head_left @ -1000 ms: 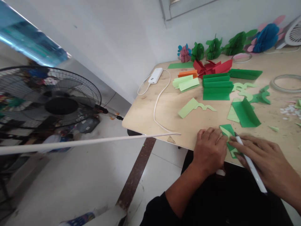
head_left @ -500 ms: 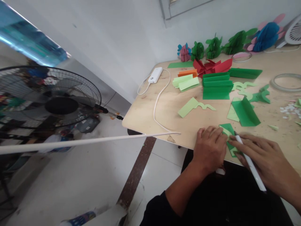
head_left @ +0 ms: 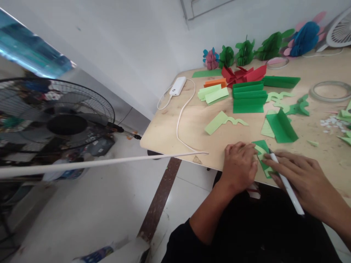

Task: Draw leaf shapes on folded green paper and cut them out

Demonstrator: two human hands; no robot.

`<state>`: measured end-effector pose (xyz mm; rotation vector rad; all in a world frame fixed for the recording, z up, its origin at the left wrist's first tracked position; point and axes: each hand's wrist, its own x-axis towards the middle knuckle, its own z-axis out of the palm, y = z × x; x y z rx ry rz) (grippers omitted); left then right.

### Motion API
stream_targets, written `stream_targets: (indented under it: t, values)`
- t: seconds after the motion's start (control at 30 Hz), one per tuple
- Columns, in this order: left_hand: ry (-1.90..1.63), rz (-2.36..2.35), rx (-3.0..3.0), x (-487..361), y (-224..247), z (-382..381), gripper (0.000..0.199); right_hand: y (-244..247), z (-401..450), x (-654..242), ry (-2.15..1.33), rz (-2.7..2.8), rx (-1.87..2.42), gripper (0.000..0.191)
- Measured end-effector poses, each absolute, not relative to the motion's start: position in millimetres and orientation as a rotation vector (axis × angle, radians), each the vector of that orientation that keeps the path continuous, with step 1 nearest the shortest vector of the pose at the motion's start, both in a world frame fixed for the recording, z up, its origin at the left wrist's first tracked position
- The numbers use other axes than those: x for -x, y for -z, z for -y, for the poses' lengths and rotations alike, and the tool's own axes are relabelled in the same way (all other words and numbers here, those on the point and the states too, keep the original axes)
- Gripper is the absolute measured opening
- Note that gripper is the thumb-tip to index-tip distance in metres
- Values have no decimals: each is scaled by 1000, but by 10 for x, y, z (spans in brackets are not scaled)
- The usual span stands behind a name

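Our left hand [head_left: 239,166] lies flat and open, fingers spread, pressing on the left side of a green paper [head_left: 262,147] near the counter's [head_left: 189,126] front edge, at lower center right of the frame. The paper's long axis runs from upper left down to lower right, its narrow end pointing toward us. Lighter green shows on its surface, and it lies flat between our two hands, partly covered by both.

Our right hand [head_left: 298,179] is closed around a white pen [head_left: 287,188], with the fingers reaching left over the paper's right side. The pen slants the same way as the paper, its tip at the paper's upper right edge and its far end sticking out below the hand toward us.

Up the counter, toward the upper right of the frame, lie a folded green stack [head_left: 249,97], a folded green sheet [head_left: 281,128], a light green cutout [head_left: 218,122], and red folded paper [head_left: 244,75]. A white power bank [head_left: 177,86] sits near the counter's far corner, with its white cable [head_left: 178,126] trailing toward the front edge. Paper honeycomb ornaments [head_left: 245,53] line the wall at upper right. A standing fan [head_left: 65,124] fills the left of the frame, off the counter.
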<state>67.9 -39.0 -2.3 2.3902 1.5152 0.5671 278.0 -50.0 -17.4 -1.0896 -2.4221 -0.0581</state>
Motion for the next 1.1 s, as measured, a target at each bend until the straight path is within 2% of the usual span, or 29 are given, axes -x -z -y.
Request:
stream_targets:
  t: [0.23, 0.63, 0.9, 1.1]
  values:
    - [-607, -1506, -2412, -661, 46, 374, 21, 151, 505, -2774, 96, 2459, 1082, 40]
    - [-449, -1344, -2671, -506, 4, 357, 36, 142, 476, -2785, 135, 2458, 1022, 40]
    - [-205, -1169, -2860, -342, -12, 289, 48, 99, 482, -2746, 129, 2436, 1026, 34]
    - [-210, -1140, -2901, -316, 20, 277, 50, 90, 479, -2750, 125, 2452, 1028, 31]
